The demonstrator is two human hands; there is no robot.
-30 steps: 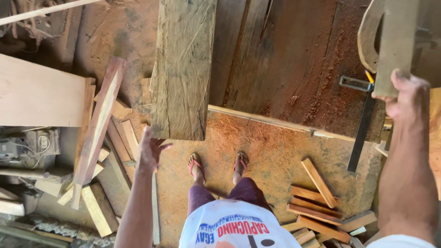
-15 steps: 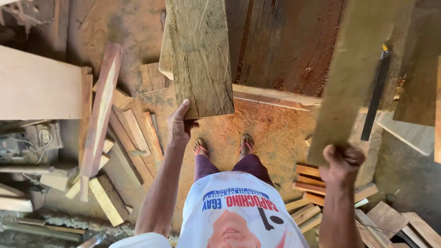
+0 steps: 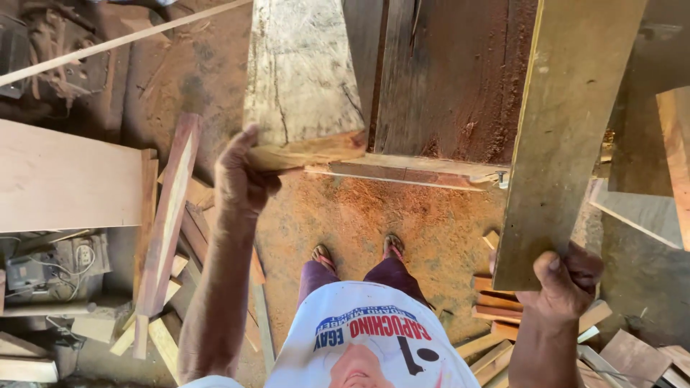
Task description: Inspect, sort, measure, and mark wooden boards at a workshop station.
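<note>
My left hand (image 3: 241, 176) grips the near end of a thick, weathered plank (image 3: 302, 79) that lies on a dark wooden workbench (image 3: 445, 79). My right hand (image 3: 568, 284) holds the lower end of a long yellowish board (image 3: 568, 122), which stands tilted up and away over the bench's right side. My feet in sandals (image 3: 356, 251) stand on the sawdust floor (image 3: 402, 215) below.
Offcuts and short boards lie piled at the left (image 3: 169, 230) and at the lower right (image 3: 503, 309). A wide pale panel (image 3: 65, 176) rests at the left, with a machine and cables (image 3: 50, 269) below it. A thin strip (image 3: 122, 39) crosses the upper left.
My left hand has risen and taken hold of the thick plank's near end. My right hand has brought the long board lower and nearer to me.
</note>
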